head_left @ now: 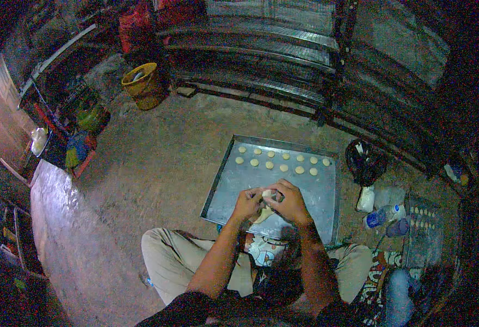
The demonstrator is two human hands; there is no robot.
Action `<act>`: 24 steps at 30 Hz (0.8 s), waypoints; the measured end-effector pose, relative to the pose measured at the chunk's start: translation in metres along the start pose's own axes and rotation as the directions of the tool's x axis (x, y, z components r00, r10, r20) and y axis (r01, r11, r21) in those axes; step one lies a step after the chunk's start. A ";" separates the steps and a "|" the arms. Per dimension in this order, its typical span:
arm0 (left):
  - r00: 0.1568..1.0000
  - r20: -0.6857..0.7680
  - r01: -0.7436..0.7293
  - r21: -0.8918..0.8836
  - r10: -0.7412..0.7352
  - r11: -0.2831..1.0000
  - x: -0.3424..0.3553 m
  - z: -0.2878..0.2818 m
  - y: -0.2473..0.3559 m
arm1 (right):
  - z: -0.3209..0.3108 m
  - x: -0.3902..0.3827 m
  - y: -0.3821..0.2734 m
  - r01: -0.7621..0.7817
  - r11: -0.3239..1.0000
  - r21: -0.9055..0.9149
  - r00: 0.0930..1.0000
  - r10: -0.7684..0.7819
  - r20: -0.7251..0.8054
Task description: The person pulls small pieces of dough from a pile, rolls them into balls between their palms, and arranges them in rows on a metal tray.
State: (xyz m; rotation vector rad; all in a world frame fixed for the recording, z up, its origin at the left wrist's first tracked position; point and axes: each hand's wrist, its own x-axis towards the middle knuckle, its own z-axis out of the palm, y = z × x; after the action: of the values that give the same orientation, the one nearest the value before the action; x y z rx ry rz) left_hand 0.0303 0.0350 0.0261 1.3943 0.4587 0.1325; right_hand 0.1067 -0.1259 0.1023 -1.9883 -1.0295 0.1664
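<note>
A piece of pale dough (267,193) sits pinched between my two hands, above the near part of a wide metal tray (223,191). My left hand (249,203) has its fingers closed on the dough from the left. From the right, my right hand (288,203) curls its fingers over it. Below the hands a longer strip of dough (263,216) shows; whether it joins the pinched piece I cannot tell. Toward the tray's far side, several small flattened dough rounds (269,165) lie in two rows.
Right of the tray are a black plastic bag (365,163), a white packet (366,199), a water bottle (381,216) and a second tray (425,245) with dough rounds. A yellow bucket (143,87) stands at the back left. Another person's knee (398,297) shows at lower right.
</note>
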 end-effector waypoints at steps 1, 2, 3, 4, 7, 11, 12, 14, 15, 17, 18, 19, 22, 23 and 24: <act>0.994 0.011 0.114 -0.072 -0.113 0.991 -0.002 0.004 0.004 | 0.000 -0.002 0.001 -0.024 0.999 -0.036 1.000 0.024 -0.006; 0.978 0.074 0.208 -0.323 -0.195 0.923 -0.002 0.012 0.009 | 0.004 -0.003 0.012 0.014 0.998 -0.067 0.999 -0.018 -0.051; 0.989 0.090 0.132 -0.195 -0.117 0.972 -0.001 0.013 0.010 | 0.006 -0.002 0.021 0.014 0.995 -0.095 0.999 -0.018 -0.040; 0.992 0.117 0.049 -0.065 -0.041 0.997 -0.002 0.013 0.010 | 0.007 -0.003 0.030 0.013 0.992 -0.124 0.999 -0.017 -0.029; 0.990 0.085 -0.118 0.073 0.112 0.990 0.005 0.001 -0.007 | 0.015 0.000 0.025 0.000 0.996 -0.094 1.000 -0.001 -0.014; 0.989 -0.096 -0.118 -0.045 0.113 0.992 0.001 0.009 -0.003 | 0.014 0.000 0.005 0.060 0.992 0.110 0.991 -0.047 -0.125; 0.985 -0.113 -0.138 -0.060 0.131 0.989 0.000 0.012 -0.002 | 0.016 0.001 0.008 0.082 0.990 0.119 0.988 -0.065 -0.137; 0.985 -0.108 -0.146 -0.117 0.134 0.982 -0.005 0.018 0.009 | 0.017 0.001 0.010 0.106 0.987 0.121 0.981 -0.085 -0.173; 0.989 -0.085 -0.135 -0.160 0.123 0.978 -0.008 0.021 0.014 | 0.017 0.002 0.011 0.112 0.987 0.115 0.976 -0.087 -0.198; 0.996 -0.061 -0.075 -0.287 0.059 0.955 -0.010 0.025 0.016 | 0.016 0.002 0.012 0.078 0.995 0.068 0.974 -0.061 -0.217; 0.999 -0.054 -0.025 -0.367 0.005 0.930 -0.009 0.028 0.012 | 0.017 0.003 0.014 0.037 0.999 0.030 0.976 -0.029 -0.215; 0.998 -0.041 0.026 -0.442 -0.049 0.896 -0.009 0.030 0.014 | 0.017 0.003 0.013 -0.006 1.000 -0.009 0.976 0.004 -0.216; 0.999 0.044 -0.003 -0.065 0.006 0.998 -0.010 0.016 0.025 | 0.016 0.001 0.009 -0.083 0.995 0.050 0.976 0.091 -0.199; 1.000 0.006 -0.021 -0.068 0.021 0.997 -0.010 0.016 0.025 | 0.019 0.001 0.013 -0.097 0.992 0.077 0.972 0.111 -0.205; 0.999 -0.032 -0.039 -0.069 0.037 0.997 -0.009 0.016 0.023 | 0.025 0.001 0.021 -0.111 0.988 0.103 0.969 0.131 -0.211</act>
State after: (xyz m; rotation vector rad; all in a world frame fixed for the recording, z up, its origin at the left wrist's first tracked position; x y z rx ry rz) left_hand 0.0323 0.0215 0.0525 1.3345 0.4493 0.1996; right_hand 0.1084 -0.1150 0.0708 -1.9387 -0.7487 0.0588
